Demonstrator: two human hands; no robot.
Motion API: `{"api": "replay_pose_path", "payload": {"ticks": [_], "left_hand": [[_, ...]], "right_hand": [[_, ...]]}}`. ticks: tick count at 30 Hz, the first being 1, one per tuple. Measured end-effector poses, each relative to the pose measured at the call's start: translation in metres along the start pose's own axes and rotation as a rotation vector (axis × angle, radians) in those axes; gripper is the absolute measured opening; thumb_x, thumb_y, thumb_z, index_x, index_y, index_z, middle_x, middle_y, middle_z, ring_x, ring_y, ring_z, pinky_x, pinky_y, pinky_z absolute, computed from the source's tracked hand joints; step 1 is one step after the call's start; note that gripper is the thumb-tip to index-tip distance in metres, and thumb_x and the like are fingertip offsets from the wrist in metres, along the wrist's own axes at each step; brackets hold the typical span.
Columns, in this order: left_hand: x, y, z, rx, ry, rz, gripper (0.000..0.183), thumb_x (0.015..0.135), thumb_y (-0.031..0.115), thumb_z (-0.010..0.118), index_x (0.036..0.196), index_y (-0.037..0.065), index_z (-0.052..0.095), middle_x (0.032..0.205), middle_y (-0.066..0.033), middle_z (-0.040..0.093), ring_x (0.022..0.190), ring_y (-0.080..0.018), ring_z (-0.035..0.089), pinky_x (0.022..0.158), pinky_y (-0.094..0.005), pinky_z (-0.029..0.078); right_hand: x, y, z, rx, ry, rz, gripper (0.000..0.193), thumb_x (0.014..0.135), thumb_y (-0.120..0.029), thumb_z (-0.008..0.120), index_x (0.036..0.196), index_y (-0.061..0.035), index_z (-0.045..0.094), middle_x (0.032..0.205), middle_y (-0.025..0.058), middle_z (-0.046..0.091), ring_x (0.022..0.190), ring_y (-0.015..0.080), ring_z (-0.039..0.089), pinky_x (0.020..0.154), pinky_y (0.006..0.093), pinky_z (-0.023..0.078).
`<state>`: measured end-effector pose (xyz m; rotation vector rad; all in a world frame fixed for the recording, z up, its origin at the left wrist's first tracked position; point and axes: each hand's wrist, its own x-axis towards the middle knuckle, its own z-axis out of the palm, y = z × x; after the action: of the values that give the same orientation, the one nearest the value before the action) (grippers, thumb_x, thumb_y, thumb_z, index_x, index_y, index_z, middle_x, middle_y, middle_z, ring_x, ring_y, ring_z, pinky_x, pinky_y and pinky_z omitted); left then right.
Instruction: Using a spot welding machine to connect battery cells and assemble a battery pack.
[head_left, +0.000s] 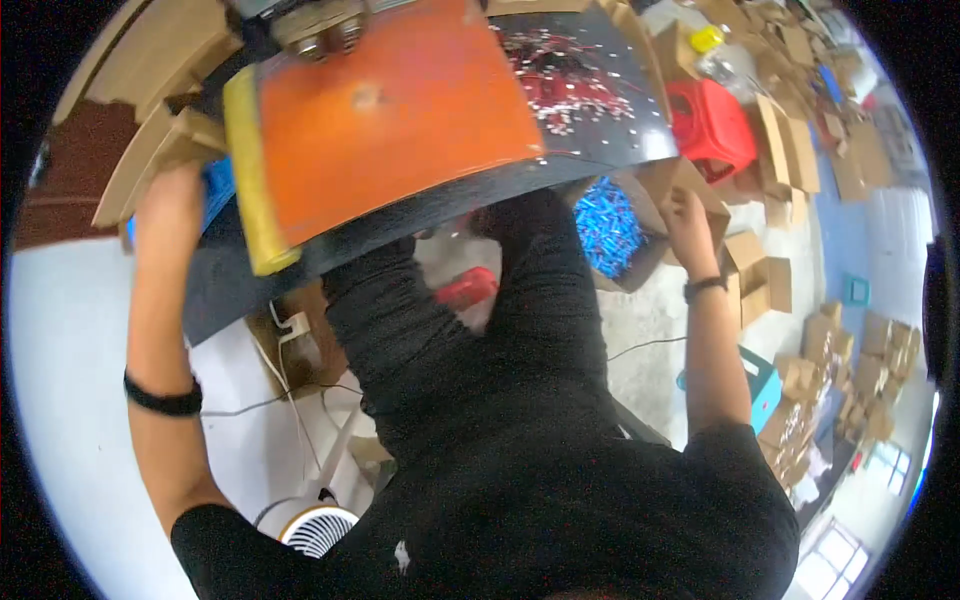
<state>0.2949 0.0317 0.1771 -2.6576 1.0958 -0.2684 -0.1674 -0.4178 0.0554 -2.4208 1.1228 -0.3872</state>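
At the far left, my left hand (172, 190) is over a cardboard box (150, 160) that has something blue in it. That hand is smeared by motion, so its fingers do not show clearly. My right hand (688, 225) is closed on the upper edge of another cardboard box (655, 200), low beside the table's right end. Many small blue pieces (608, 228) fill this second box. Between my hands, an orange mat (390, 120) covers much of the dark table (600, 150), with a yellow rolled edge (252, 175) along its left side.
A blurred metal machine (315, 30) stands at the table's back. Red and white small parts (570, 85) lie scattered right of the mat. A red plastic stool (712, 130) and open cartons (755, 275) stand at the right. A white fan (318, 528) is near my left side.
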Motion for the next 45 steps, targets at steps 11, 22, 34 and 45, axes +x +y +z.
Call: {"api": "replay_pose_path", "payload": {"ticks": [11,22,34,45], "left_hand": [[-0.027,0.127,-0.093,-0.73,0.179,0.048,0.027,0.085,0.003,0.059,0.112,0.001,0.061,0.103,-0.0124,0.061,0.095,-0.0255,0.06,0.083,-0.03,0.046],[-0.01,0.138,-0.087,-0.773,0.057,0.096,0.032,0.083,0.0,0.057,0.115,-0.001,0.059,0.096,-0.014,0.055,0.083,-0.0242,0.057,0.074,-0.0301,0.046],[-0.008,0.14,-0.081,-0.815,0.085,0.05,0.031,0.08,0.005,0.058,0.11,0.001,0.062,0.095,-0.0165,0.058,0.083,-0.0319,0.059,0.076,-0.0379,0.047],[-0.006,0.14,-0.075,-0.903,0.121,0.039,0.027,0.085,0.004,0.062,0.111,0.0,0.061,0.096,-0.0112,0.059,0.084,-0.0197,0.059,0.079,-0.0294,0.048]], "right_hand": [[0.09,-0.142,0.041,-0.168,0.263,-0.507,0.022,0.083,-0.023,0.066,0.098,-0.0068,0.067,0.093,0.0132,0.062,0.094,0.0342,0.059,0.082,0.0428,0.047],[0.104,-0.157,0.044,-0.293,0.092,-0.572,0.015,0.083,-0.022,0.063,0.089,-0.0093,0.068,0.092,0.0122,0.062,0.093,0.0348,0.059,0.081,0.0441,0.048],[0.11,-0.172,0.023,-0.338,0.102,-0.508,0.019,0.084,-0.024,0.061,0.09,-0.007,0.067,0.093,0.0139,0.064,0.09,0.0339,0.061,0.079,0.0443,0.049],[0.099,-0.214,-0.021,0.341,0.024,-0.45,0.02,0.092,-0.021,0.061,0.102,-0.0031,0.063,0.08,0.0037,0.066,0.075,0.0117,0.061,0.067,0.0241,0.047]]}}
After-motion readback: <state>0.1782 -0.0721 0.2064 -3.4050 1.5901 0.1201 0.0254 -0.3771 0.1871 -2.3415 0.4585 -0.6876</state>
